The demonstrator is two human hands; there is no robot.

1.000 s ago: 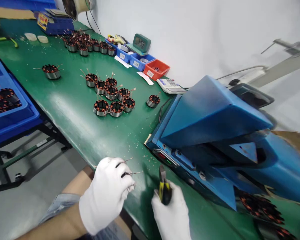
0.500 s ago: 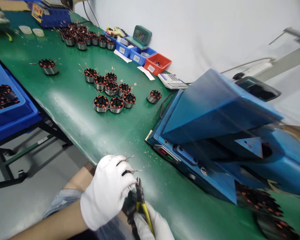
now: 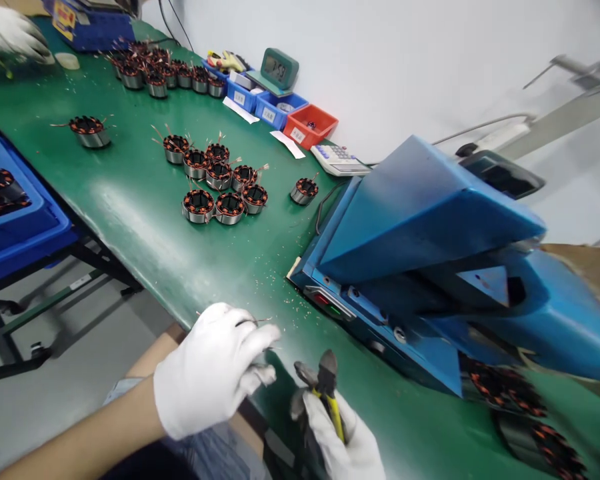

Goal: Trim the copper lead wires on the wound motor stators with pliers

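My left hand (image 3: 213,368), in a white glove, is closed around a motor stator whose thin copper wire ends (image 3: 260,321) stick out past the fingers; the stator body is hidden in the palm. My right hand (image 3: 343,443), also gloved, grips yellow-handled cutting pliers (image 3: 325,387) with the jaws pointing up, a short gap to the right of the left hand. Both hands are at the near edge of the green bench (image 3: 145,220).
Several wound stators (image 3: 215,183) stand grouped mid-bench, more (image 3: 155,70) at the back. A blue machine (image 3: 430,267) fills the right. Blue and red bins (image 3: 310,127), a clock (image 3: 279,68), a calculator (image 3: 337,159). A blue crate (image 3: 15,213) at left. Another person's gloved hand (image 3: 10,37) far left.
The pliers came in against the wires in my left hand half a second ago, then drew back to the right. My left hand stayed in place.
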